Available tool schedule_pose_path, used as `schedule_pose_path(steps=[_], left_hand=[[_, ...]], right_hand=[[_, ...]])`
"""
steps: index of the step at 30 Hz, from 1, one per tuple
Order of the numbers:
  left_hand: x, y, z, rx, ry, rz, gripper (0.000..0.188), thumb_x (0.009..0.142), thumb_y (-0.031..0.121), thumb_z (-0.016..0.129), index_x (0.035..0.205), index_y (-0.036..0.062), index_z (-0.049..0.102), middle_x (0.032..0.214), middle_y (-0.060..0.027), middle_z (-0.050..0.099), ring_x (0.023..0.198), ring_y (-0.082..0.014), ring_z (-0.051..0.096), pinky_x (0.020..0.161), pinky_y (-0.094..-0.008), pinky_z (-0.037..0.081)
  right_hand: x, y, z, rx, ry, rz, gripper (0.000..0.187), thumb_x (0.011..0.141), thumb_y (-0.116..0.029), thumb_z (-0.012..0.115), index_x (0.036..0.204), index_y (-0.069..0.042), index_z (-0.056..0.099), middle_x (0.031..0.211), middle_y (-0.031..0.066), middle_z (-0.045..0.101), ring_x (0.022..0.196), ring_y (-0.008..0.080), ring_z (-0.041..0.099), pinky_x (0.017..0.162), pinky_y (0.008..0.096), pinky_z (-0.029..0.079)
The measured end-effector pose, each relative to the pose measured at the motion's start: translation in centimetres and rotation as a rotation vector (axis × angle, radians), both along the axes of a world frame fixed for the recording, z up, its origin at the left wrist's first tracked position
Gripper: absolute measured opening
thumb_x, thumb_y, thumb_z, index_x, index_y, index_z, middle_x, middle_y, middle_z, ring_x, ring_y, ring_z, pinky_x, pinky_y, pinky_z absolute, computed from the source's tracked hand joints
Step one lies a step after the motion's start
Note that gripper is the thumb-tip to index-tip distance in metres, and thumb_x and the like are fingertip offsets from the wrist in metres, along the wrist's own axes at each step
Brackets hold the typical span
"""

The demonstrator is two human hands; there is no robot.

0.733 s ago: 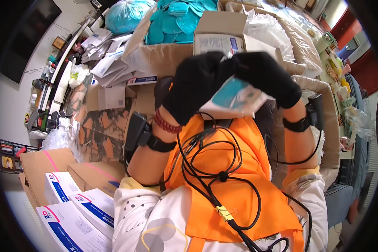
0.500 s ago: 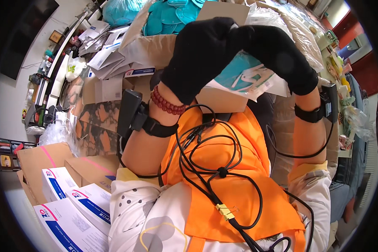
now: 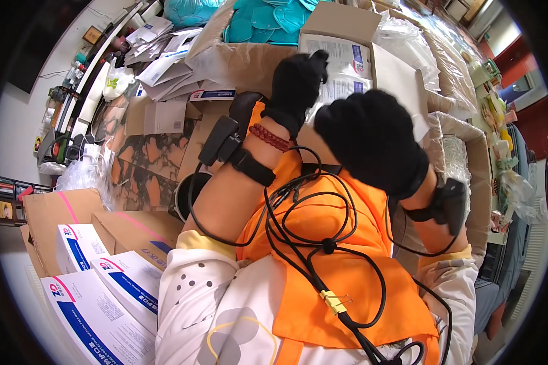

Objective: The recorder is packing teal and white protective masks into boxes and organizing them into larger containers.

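Note:
My left hand (image 3: pixel 297 82), in a black glove, is over the near left side of an open cardboard box (image 3: pixel 402 85). Its fingers are curled in, and whatever they hold is hidden. Lower and to the right, my right hand (image 3: pixel 374 137), gloved the same way, is closed with its knuckles up; it hides anything inside it. White packs (image 3: pixel 338 55) with blue and pink print lie in the box, partly behind both hands. Beyond my left hand, a larger lined carton (image 3: pixel 240 61) holds a heap of teal face masks (image 3: pixel 265 24).
Black cables (image 3: pixel 329 243) loop over my orange apron (image 3: pixel 353 292). Flat white printed cartons (image 3: pixel 97 316) lean against brown cardboard (image 3: pixel 61 210) at lower left. Folded white cartons (image 3: pixel 164 73) are piled at far left. A plastic-lined box (image 3: pixel 463 131) stands right.
My hands have come apart and moved lower, the right one most. The clear bag with a teal mask that was between them no longer shows. The white packs in the box have come into sight.

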State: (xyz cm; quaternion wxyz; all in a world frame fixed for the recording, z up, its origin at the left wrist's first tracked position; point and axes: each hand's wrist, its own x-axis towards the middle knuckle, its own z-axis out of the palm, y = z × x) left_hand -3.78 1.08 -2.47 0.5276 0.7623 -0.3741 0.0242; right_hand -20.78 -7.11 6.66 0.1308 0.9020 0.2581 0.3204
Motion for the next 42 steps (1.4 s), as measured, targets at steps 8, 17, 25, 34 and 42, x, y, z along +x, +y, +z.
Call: schedule_pose_path(steps=[8,17,25,34,42], left_hand=[[5.0,5.4,-7.2,0.501,-0.304,0.200,0.024,0.092,0.026,0.051,0.089,0.0085,0.067,0.070,-0.0111,0.068,0.068,-0.0245,0.069,0.067,-0.0375,0.053],[-0.4,5.6,-13.1,0.511,-0.011,-0.209,0.027,0.074,0.030,0.079,0.086,0.0060,0.073,0.066,-0.0122,0.064,0.063,-0.0271,0.064,0.059,-0.0356,0.052],[-7.5,2.7,-15.4,0.793,-0.134,-0.251,0.035,0.076,0.037,0.075,0.093,0.0063,0.073,0.076,-0.0137,0.067,0.076,-0.0273,0.065,0.068,-0.0366,0.052],[-8.2,2.2,-16.4,0.955,-0.168,-0.239,0.045,0.077,0.045,0.070,0.099,0.0066,0.073,0.088,-0.0154,0.069,0.090,-0.0274,0.067,0.078,-0.0378,0.053],[-6.0,-1.0,-15.8,1.006,-0.099,-0.223,0.053,0.079,0.052,0.065,0.106,0.0069,0.072,0.098,-0.0169,0.072,0.103,-0.0276,0.068,0.087,-0.0388,0.053]], right_hand=[[-2.0,-1.5,-1.1,0.234,0.162,-0.036,0.019,0.079,-0.017,0.070,0.095,-0.011,0.062,0.077,0.0031,0.057,0.069,0.0228,0.058,0.062,0.0380,0.044],[-4.2,-7.0,-10.1,0.181,0.584,-0.188,0.011,0.087,-0.022,0.064,0.084,-0.012,0.069,0.063,0.0073,0.063,0.059,0.0262,0.066,0.053,0.0419,0.048],[-3.5,-4.1,-16.0,0.358,0.705,-0.266,0.013,0.082,-0.022,0.064,0.083,-0.014,0.074,0.073,0.0147,0.070,0.068,0.0312,0.070,0.060,0.0404,0.054],[-4.4,-4.6,-15.0,0.356,0.684,-0.408,0.019,0.083,-0.014,0.063,0.100,-0.009,0.070,0.076,0.0134,0.068,0.068,0.0304,0.069,0.057,0.0398,0.054],[-5.6,-2.8,-10.6,0.343,0.434,-0.314,0.044,0.085,-0.013,0.062,0.129,-0.011,0.062,0.074,0.0052,0.058,0.062,0.0208,0.062,0.057,0.0358,0.047]])
